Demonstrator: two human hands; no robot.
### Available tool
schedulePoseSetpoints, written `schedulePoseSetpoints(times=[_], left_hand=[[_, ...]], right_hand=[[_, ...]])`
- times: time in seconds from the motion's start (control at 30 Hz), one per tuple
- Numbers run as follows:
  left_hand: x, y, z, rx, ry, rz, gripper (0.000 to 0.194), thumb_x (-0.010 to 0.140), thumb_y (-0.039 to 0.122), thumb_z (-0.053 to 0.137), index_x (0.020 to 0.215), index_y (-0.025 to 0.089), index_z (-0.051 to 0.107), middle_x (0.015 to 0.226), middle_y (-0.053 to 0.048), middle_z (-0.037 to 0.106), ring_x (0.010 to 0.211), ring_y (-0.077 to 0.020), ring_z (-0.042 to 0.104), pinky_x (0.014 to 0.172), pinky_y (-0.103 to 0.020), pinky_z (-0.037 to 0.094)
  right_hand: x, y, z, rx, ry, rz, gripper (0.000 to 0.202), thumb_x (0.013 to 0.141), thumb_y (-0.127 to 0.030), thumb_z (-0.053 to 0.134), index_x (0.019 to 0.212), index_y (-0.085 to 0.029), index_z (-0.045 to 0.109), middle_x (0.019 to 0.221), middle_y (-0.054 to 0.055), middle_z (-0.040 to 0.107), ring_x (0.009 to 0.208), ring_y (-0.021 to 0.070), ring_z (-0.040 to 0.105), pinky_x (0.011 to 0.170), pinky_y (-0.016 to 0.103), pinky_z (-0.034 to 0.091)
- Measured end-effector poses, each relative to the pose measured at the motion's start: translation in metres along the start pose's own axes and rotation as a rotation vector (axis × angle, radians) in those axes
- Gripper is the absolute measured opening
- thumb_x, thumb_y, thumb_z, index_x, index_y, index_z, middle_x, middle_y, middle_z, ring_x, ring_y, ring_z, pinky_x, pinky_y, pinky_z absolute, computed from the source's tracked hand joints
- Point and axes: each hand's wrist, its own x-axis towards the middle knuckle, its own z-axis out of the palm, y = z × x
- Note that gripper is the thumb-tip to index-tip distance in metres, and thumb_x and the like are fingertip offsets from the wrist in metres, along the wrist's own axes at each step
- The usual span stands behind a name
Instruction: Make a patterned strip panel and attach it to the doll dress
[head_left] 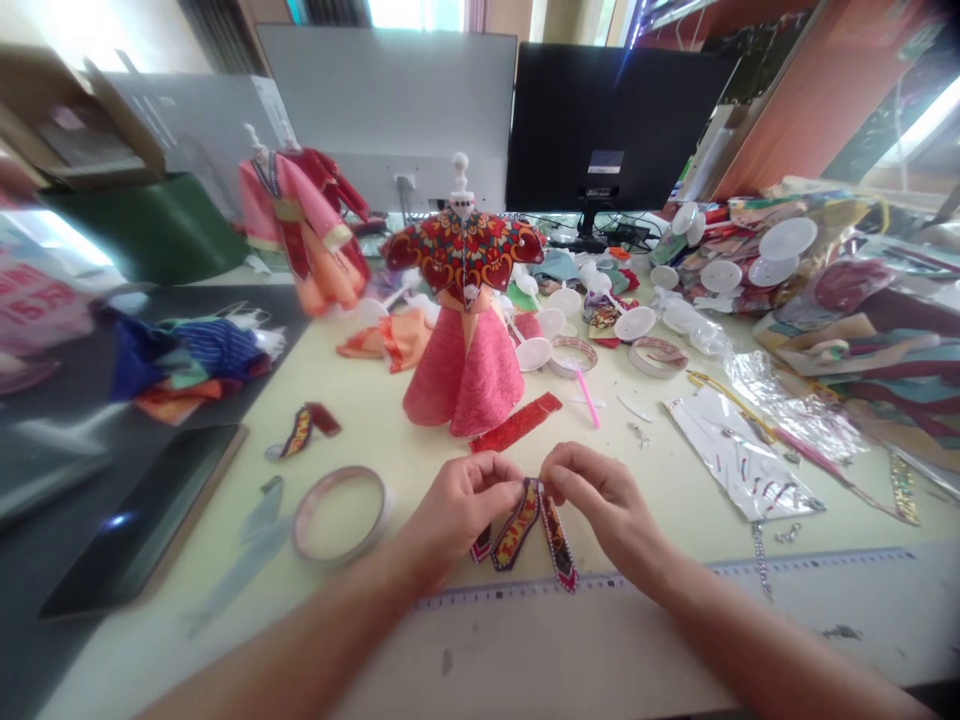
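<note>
Pinching strips (517, 530), left hand (466, 508) and right hand (604, 497) clamp fingers on the top ends, long axes pointing toward seven and five o'clock.

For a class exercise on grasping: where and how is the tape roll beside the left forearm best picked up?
Probably by pinching the left part of its rim, coming down from above on the far left. The tape roll lies flat, its open centre letting the band be gripped inside and out; the left forearm crowds its near right side.
</note>
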Motion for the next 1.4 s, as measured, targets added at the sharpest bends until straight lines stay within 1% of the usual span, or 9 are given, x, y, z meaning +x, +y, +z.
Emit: schedulePoseSetpoints(times=[0.1, 0.2, 0.3, 0.47, 0.67, 0.8, 1.03, 1.2, 1.4], left_hand=[[0.0008, -0.0013, -0.0009, 0.010, -0.007, 0.015, 0.015, 0.078, 0.028, 0.064, 0.077, 0.013, 0.059, 0.066, 0.001, 0.058, 0.058, -0.0073, 0.052, 0.054, -0.018, 0.042], [0.0019, -0.0028, -0.0013, 0.065, 0.007, 0.044, 0.015, 0.079, 0.029, 0.063, 0.078, 0.014, 0.059, 0.067, 0.001, 0.058, 0.058, -0.0074, 0.051, 0.055, -0.018, 0.042], [0.0017, -0.0044, -0.0007, 0.139, 0.011, 0.061, 0.018, 0.082, 0.032, 0.059, 0.078, 0.015, 0.058, 0.065, 0.002, 0.055, 0.057, -0.0074, 0.048, 0.053, -0.018, 0.040], [-0.0007, -0.0052, 0.0010, 0.361, 0.043, 0.140, 0.017, 0.080, 0.030, 0.058, 0.072, 0.015, 0.056, 0.064, 0.003, 0.053, 0.058, -0.0084, 0.046, 0.053, -0.019, 0.038], [-0.0031, -0.0011, 0.0032, 0.511, 0.033, 0.203, 0.013, 0.081, 0.022, 0.051, 0.073, 0.015, 0.058, 0.064, 0.002, 0.054, 0.057, -0.0087, 0.045, 0.051, -0.019, 0.037], [-0.0032, 0.0003, 0.0039, 0.517, 0.020, 0.203, 0.013, 0.082, 0.023, 0.049, 0.075, 0.015, 0.057, 0.064, 0.002, 0.053, 0.058, -0.0090, 0.046, 0.052, -0.019, 0.037], [-0.0015, -0.0012, 0.0004, 0.381, -0.034, 0.154, 0.016, 0.084, 0.028, 0.052, 0.076, 0.014, 0.055, 0.065, 0.002, 0.051, 0.060, -0.0084, 0.044, 0.053, -0.019, 0.037], [0.0003, -0.0036, -0.0008, 0.344, -0.052, 0.132, 0.018, 0.085, 0.029, 0.050, 0.076, 0.014, 0.054, 0.064, 0.003, 0.048, 0.057, -0.0078, 0.041, 0.052, -0.019, 0.035], [-0.0027, -0.0026, 0.0038, 0.418, 0.010, 0.151, 0.022, 0.087, 0.033, 0.044, 0.073, 0.017, 0.048, 0.060, 0.005, 0.040, 0.055, -0.0085, 0.036, 0.049, -0.020, 0.032]], right_hand=[[0.0014, -0.0013, 0.0007, 0.000, -0.041, 0.056, 0.014, 0.082, -0.029, 0.051, 0.077, -0.019, 0.059, 0.073, 0.000, 0.058, 0.069, 0.0130, 0.053, 0.063, 0.025, 0.043], [0.0024, -0.0002, 0.0020, 0.046, -0.082, 0.113, 0.016, 0.081, -0.031, 0.054, 0.072, -0.018, 0.057, 0.067, -0.001, 0.056, 0.063, 0.0119, 0.052, 0.056, 0.024, 0.043], [0.0017, 0.0021, 0.0031, 0.035, -0.060, 0.065, 0.017, 0.080, -0.029, 0.056, 0.067, -0.018, 0.054, 0.061, -0.002, 0.053, 0.057, 0.0106, 0.049, 0.051, 0.022, 0.041], [-0.0015, 0.0024, 0.0054, -0.099, -0.034, -0.071, 0.016, 0.078, -0.019, 0.053, 0.063, -0.018, 0.052, 0.060, -0.002, 0.053, 0.058, 0.0105, 0.049, 0.056, 0.023, 0.041], [-0.0021, 0.0035, 0.0054, -0.108, -0.067, -0.071, 0.016, 0.077, -0.015, 0.051, 0.062, -0.018, 0.049, 0.060, -0.003, 0.051, 0.058, 0.0098, 0.046, 0.055, 0.023, 0.039], [-0.0003, 0.0046, 0.0031, -0.043, -0.098, -0.009, 0.014, 0.077, -0.019, 0.051, 0.063, -0.018, 0.050, 0.061, -0.003, 0.050, 0.059, 0.0098, 0.045, 0.055, 0.023, 0.037], [0.0011, 0.0050, 0.0018, 0.189, -0.167, 0.153, 0.015, 0.077, -0.029, 0.055, 0.067, -0.017, 0.052, 0.058, -0.004, 0.046, 0.053, 0.0086, 0.040, 0.049, 0.023, 0.033], [0.0016, 0.0061, 0.0016, 0.264, -0.180, 0.185, 0.017, 0.077, -0.031, 0.057, 0.069, -0.017, 0.053, 0.058, -0.003, 0.047, 0.054, 0.0088, 0.040, 0.050, 0.024, 0.032], [0.0016, 0.0087, 0.0034, 0.212, -0.149, 0.153, 0.014, 0.077, -0.028, 0.056, 0.068, -0.017, 0.053, 0.061, -0.003, 0.049, 0.055, 0.0089, 0.042, 0.050, 0.023, 0.033]])
